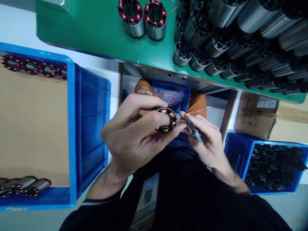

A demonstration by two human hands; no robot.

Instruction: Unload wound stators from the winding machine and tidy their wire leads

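Green matting covers the bench [96,29], crowded with wound stators [141,17] and bare steel cores [231,41]. Below its edge, over the lap, the left hand [134,134] wraps a copper-wound stator [167,120], its open end turned toward the right hand [207,141], just beside it, which pinches a blue-handled tool [193,130] and a fine wire [199,110]. An orange patch [144,89] reads "hello", upside down.

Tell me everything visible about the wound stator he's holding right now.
The stator is a small metal ring with copper-coloured wire wound around its inside. It is held in the air over the lap, below the green bench edge, its open end tilted toward the camera. The left hand grips it with fingers and thumb. A thin loose wire leads from it toward the right hand, which holds a blue-handled tool.
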